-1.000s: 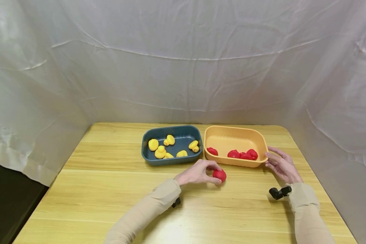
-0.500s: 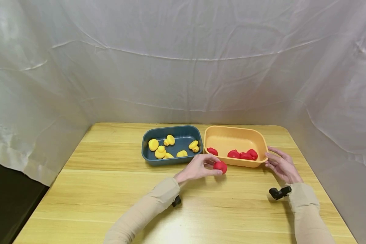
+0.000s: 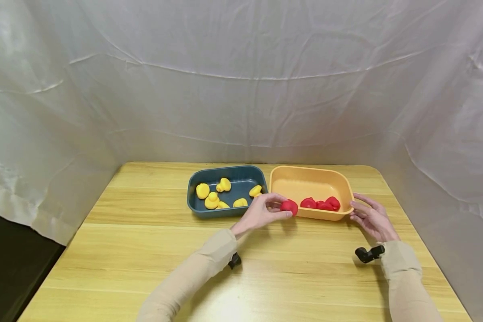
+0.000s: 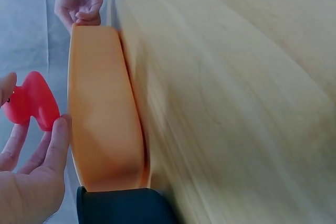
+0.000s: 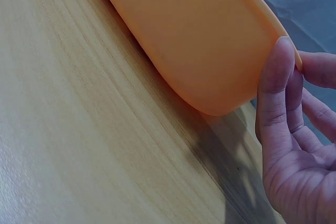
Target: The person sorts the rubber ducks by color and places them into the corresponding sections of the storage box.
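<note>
Between thumb and fingertips, my left hand (image 3: 260,213) pinches a red rubber duck (image 3: 289,207) at the near left rim of the orange bin (image 3: 311,173). The left wrist view shows this duck (image 4: 34,100) raised beside the bin's wall (image 4: 105,108). My right hand (image 3: 373,219) pinches the bin's right rim, thumb on the outside and a finger over the edge in the right wrist view. Several other red ducks (image 3: 308,203) lie inside the orange bin; the one at its left end is hidden behind the held duck and hand.
Left of the orange bin, close beside it, stands a dark blue bin (image 3: 225,170) with several yellow ducks (image 3: 212,201). Both rest on a wooden table (image 3: 153,250) with pale sheeting (image 3: 241,98) behind and at the sides.
My left hand has lifted the red duck off the table and brought it forward to the orange bin's near rim. My right hand has stayed on the bin.
</note>
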Action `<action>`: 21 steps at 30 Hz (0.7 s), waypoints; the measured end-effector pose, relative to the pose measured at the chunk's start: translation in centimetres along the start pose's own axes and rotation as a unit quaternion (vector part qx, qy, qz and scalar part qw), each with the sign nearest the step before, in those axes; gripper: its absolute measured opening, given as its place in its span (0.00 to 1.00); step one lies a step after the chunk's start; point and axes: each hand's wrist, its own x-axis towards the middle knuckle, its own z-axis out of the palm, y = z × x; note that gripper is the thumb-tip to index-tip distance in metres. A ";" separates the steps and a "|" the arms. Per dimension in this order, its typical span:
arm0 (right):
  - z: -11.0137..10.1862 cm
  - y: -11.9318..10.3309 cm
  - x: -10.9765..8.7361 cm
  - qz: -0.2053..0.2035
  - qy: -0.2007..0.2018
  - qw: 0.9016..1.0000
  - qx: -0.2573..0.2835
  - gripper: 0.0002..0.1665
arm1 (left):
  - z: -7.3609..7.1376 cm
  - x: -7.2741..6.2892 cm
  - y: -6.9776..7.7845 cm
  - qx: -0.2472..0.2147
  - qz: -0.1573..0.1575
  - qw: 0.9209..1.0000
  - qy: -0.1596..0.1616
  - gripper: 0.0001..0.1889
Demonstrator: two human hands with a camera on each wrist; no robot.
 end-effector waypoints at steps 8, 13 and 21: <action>-0.1 0.0 0.0 0.000 -0.001 1.000 0.004 0.18 | -0.1 0.7 0.2 -0.014 0.009 1.000 0.021 0.19; 0.0 0.0 0.0 0.000 -0.003 1.000 0.009 0.18 | -0.3 1.2 0.5 -0.022 0.000 0.999 0.030 0.19; 0.0 0.0 -0.1 -0.001 -0.004 1.000 0.016 0.18 | -0.7 2.0 0.9 -0.041 0.000 0.998 0.046 0.19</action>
